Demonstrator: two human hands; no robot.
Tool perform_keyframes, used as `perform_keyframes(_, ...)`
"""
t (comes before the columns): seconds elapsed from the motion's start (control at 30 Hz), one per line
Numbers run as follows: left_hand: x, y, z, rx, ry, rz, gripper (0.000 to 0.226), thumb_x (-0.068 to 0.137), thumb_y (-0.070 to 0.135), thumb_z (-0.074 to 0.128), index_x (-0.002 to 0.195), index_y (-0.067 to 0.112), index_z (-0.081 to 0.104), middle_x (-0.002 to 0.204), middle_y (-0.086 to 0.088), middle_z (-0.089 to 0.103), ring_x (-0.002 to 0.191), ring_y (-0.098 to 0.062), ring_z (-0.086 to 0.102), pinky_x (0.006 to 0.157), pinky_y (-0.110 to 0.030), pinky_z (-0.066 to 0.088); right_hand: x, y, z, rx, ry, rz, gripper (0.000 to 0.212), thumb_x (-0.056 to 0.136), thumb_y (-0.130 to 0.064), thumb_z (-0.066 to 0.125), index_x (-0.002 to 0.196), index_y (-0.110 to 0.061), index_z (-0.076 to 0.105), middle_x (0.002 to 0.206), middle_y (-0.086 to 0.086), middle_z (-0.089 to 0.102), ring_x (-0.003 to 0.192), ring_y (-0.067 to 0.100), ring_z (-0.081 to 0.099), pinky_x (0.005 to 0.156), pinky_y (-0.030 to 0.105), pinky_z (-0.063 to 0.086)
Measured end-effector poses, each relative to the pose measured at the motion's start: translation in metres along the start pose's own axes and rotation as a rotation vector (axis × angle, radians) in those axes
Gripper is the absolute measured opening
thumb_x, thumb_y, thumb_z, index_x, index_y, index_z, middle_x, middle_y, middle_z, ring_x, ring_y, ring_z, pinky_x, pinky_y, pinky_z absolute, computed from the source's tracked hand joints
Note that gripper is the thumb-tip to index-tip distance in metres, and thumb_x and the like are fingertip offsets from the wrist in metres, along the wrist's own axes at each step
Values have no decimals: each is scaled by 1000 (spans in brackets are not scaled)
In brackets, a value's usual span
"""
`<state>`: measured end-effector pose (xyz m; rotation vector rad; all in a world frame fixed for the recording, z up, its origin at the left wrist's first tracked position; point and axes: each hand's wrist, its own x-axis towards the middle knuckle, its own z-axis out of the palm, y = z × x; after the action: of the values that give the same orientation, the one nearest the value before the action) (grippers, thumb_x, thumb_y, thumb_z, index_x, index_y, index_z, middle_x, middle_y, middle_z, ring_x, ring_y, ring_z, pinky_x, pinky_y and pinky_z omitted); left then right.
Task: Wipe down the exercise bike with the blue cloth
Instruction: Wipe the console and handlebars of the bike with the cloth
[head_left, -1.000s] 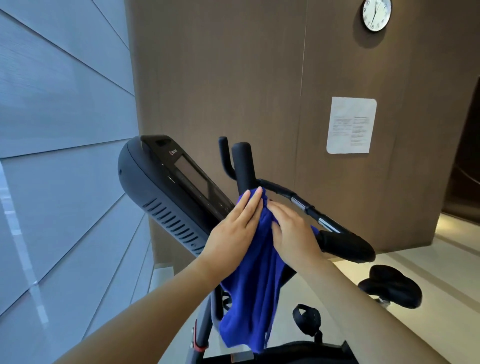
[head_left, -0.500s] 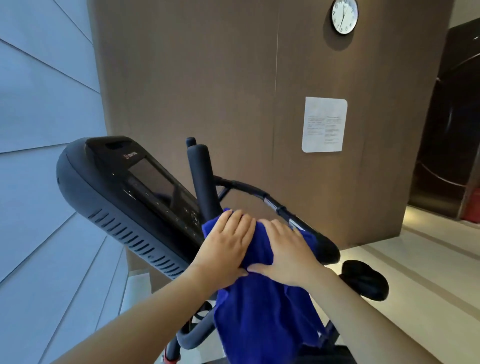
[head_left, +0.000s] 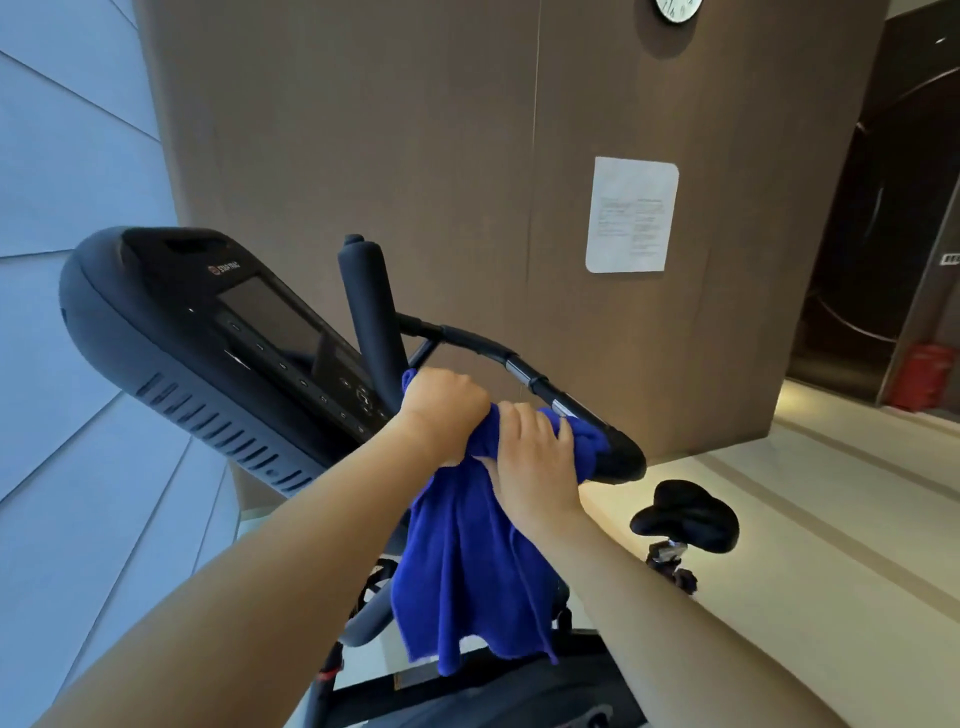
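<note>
- Both hands make the grip on the cloth (head_left: 467, 566): the left hand (head_left: 441, 410) is curled into a closed fist around its upper part, at the foot of the upright handle (head_left: 371, 312); the right hand (head_left: 535, 457) is folded over the bunched part and presses it on the side bar (head_left: 524, 374), near the padded end (head_left: 618, 457).
- Neither hand has an open finger free; both are closed on the cloth, and through it on the bike (head_left: 208, 332).
- As for place, the cloth is wrapped at the junction of handle and bar, beside the console's lower edge, and the rest of it hangs down freely in front of the frame.
- I judge the cloth light and very soft: it falls in long folds and takes the shape of whatever it covers. It will not slip much on the rubber grips, but it could slide on the shiny metal section of the bar.
- A good place to hold is the bunched middle, as now, so that a thick pad lies under the palm; the loose tail may catch on lower parts.
- In look it is deep blue, matte, with a fine towel texture and a slightly uneven lower hem.
- Fragile it is not; the console screen beside it probably asks for lighter pressure.
</note>
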<state>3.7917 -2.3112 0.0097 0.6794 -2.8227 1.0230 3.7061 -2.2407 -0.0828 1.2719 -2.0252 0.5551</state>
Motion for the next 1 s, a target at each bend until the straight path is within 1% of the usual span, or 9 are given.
perform_keyframes(0.1,9,-9,-1,6,-27,89,15,72,19,59,63,17,48,57,3,47,48,-14,43,40,-24,28,7,7,3,74,18,0,53,71,-40,72,112,-15,49,103,2,62,98,24,59,92,48,41)
perform_keyframes(0.27,9,-7,9,-30,34,59,18,71,21,58,61,19,44,56,3,45,46,-16,39,40,-25,23,40,27,-11,315,-411,-38,43,67,-63,61,93,-30,50,89,-4,67,81,22,61,69,39,50)
perform_keyframes(0.43,-9,9,28,-59,264,-45,4,79,13,50,82,17,50,76,2,54,70,-21,50,62,-32,35,21,9,-1,170,-86,-19,32,69,-37,68,88,-19,49,83,-3,63,79,22,61,73,33,43)
perform_keyframes(0.5,-12,12,33,-30,342,-73,7,81,10,50,81,17,49,76,4,54,69,-18,48,64,-30,37,14,3,2,120,11,27,32,67,-31,71,88,-17,51,82,-2,62,81,22,61,79,36,44)
perform_keyframes(0.63,-8,5,28,-79,289,-12,23,77,22,62,92,14,47,90,-1,56,77,-21,50,68,-33,32,10,11,2,73,-16,-72,42,75,-38,68,103,-14,49,99,0,58,96,22,56,90,40,40)
perform_keyframes(0.7,-7,0,25,-69,277,55,41,76,38,67,101,14,47,98,-2,55,88,-23,52,72,-35,34,8,20,-2,133,-64,-139,45,80,-40,64,112,-15,46,109,0,57,102,20,54,96,39,38)
perform_keyframes(0.8,-15,-2,29,-91,361,126,47,78,51,57,107,15,46,104,-1,53,93,-23,49,74,-34,33,-1,26,-9,264,-117,-156,51,86,-30,60,130,-15,40,131,1,50,122,18,45,107,38,30)
perform_keyframes(0.9,-22,-3,28,-225,446,138,42,81,46,50,111,17,49,107,1,54,97,-21,48,77,-31,33,-8,31,-18,464,-48,-127,52,85,-5,59,134,-9,43,135,7,51,127,22,44,108,40,33)
perform_keyframes(1.0,-20,10,13,-373,503,65,32,78,30,53,106,17,51,101,2,54,92,-21,48,75,-30,31,-4,48,-33,592,77,-144,49,82,4,60,129,-6,51,127,10,58,119,22,53,102,31,41)
